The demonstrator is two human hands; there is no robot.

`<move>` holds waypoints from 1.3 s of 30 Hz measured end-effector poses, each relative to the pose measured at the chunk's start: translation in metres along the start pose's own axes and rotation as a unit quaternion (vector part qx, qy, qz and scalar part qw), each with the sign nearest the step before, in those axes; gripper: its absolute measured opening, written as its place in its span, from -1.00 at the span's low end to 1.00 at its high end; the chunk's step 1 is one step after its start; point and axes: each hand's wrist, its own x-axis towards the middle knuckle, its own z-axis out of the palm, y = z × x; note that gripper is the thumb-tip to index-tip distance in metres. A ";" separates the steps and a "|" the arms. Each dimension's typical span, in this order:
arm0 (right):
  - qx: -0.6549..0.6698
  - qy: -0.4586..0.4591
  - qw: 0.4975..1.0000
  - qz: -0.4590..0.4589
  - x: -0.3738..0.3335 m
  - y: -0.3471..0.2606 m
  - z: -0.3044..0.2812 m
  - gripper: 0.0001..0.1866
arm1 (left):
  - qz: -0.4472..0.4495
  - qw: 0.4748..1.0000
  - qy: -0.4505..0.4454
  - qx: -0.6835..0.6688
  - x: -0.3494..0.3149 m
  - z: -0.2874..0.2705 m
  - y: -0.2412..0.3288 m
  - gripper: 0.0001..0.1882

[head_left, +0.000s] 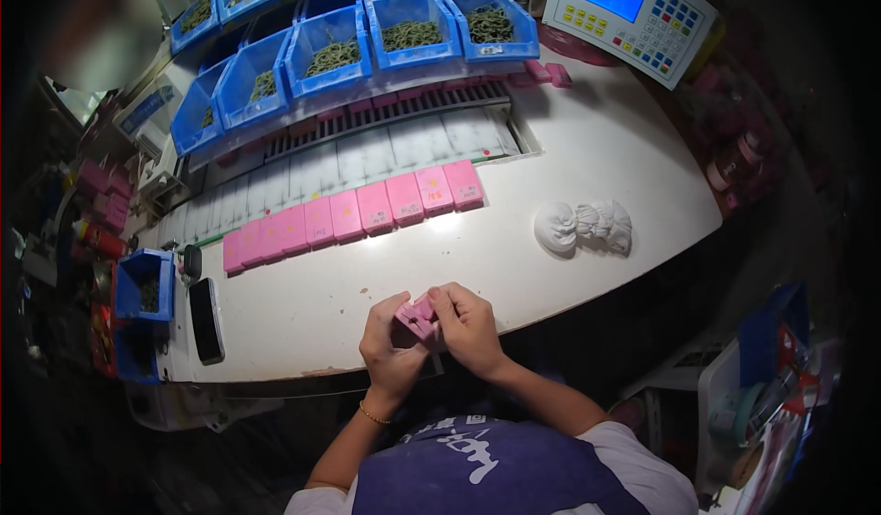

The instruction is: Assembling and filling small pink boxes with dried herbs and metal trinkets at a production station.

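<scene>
Near the front edge of the table, both hands hold one pink rubber mold, a small block with a split and a dark hollow on the side facing up. My left hand is wrapped round its left side and underside. From the right, my right hand grips its other edge with the thumb on top. Some fingers of both hands are hidden behind the block. Beyond them, a row of several similar pink molds lies side by side, a few with handwritten marks.
Blue bins with dark green pieces stand at the back. A control panel with a blue screen is at the back right. A white knotted cloth bundle lies right. A phone lies left, beside another blue bin.
</scene>
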 end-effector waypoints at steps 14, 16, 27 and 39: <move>-0.100 -0.110 0.988 -0.038 0.006 -0.037 -0.024 -0.51 | -0.022 0.998 0.021 -0.061 0.000 0.000 0.001 -0.42; 0.032 -0.178 0.983 0.020 -0.006 -0.030 -0.014 -0.47 | 0.004 0.998 0.022 -0.053 0.001 0.003 0.002 -0.42; 0.342 -0.050 0.927 0.147 0.011 -0.012 -0.011 -0.58 | 0.165 0.981 0.027 0.096 -0.019 0.009 0.006 -0.37; -0.157 -0.009 0.974 -0.163 -0.005 -0.045 -0.003 -0.67 | -0.268 0.829 -0.148 -0.468 0.000 -0.012 0.018 -0.25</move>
